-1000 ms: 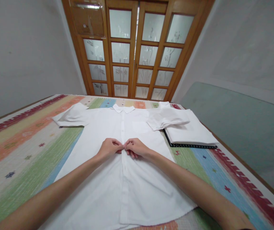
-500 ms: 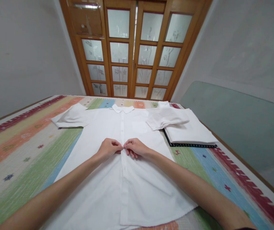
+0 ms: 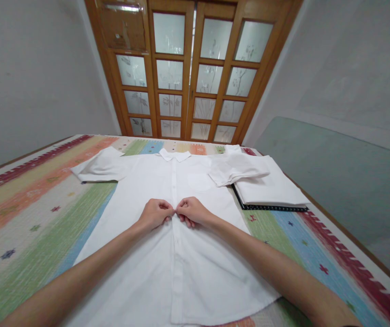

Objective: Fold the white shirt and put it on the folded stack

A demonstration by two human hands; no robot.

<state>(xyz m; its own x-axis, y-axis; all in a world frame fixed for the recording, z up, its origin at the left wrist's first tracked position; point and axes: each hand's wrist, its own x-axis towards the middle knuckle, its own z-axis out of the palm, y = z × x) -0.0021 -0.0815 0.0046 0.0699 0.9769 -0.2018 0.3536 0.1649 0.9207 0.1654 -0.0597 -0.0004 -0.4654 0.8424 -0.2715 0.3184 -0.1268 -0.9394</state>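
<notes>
Under everything spreads the striped cloth [image 3: 79,213], and on it the white shirt [image 3: 198,259] lies face up right in front of me, its collar away from me and one sleeve resting on the folded white fabric [image 3: 270,188]. The placket [image 3: 176,263] runs down the middle; I judge it handles best lying straight, its two edges level, with no pull toward either side. My left hand [image 3: 156,213] and right hand [image 3: 194,211] meet over it, thumb and finger of each pinched together on the shirt front. Light, even pressure seems wisest, since thin cotton looks quick to pucker. My fingertips [image 3: 172,212] nearly touch; whether a button sits between them, I cannot tell.
</notes>
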